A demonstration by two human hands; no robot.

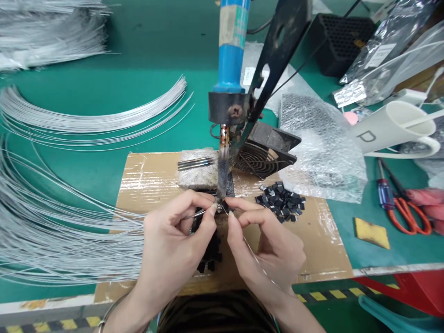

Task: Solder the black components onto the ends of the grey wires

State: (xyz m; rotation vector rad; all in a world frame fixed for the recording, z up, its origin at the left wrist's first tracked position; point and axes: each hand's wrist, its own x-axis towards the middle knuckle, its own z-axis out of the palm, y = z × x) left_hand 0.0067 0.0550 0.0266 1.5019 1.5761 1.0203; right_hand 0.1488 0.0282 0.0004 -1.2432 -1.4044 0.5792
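Note:
My left hand (pixel 175 243) is closed, its thumb and forefinger pinching the end of a thin grey wire (pixel 196 214) right under the soldering iron's tip. My right hand (pixel 268 243) pinches a strand of solder wire (pixel 255 259), which trails down over the palm towards the wrist. Both sets of fingertips nearly meet at the tip. Blue-handled, the soldering iron (pixel 231 69) points straight down in a black metal bracket (pixel 277 51). The small part at the tip is mostly hidden by my fingers. Small black pieces (pixel 211 256) lie beneath and between my hands.
Grey wires (pixel 69 249) spread out on the left, with another bundle (pixel 104 118) behind. On the cardboard (pixel 322 249) are a pile of black pieces (pixel 280 201) and a fan (pixel 263 150). Rightward lie a yellow sponge (pixel 372 232), orange-handled scissors (pixel 409 215) and a white mug (pixel 388 127).

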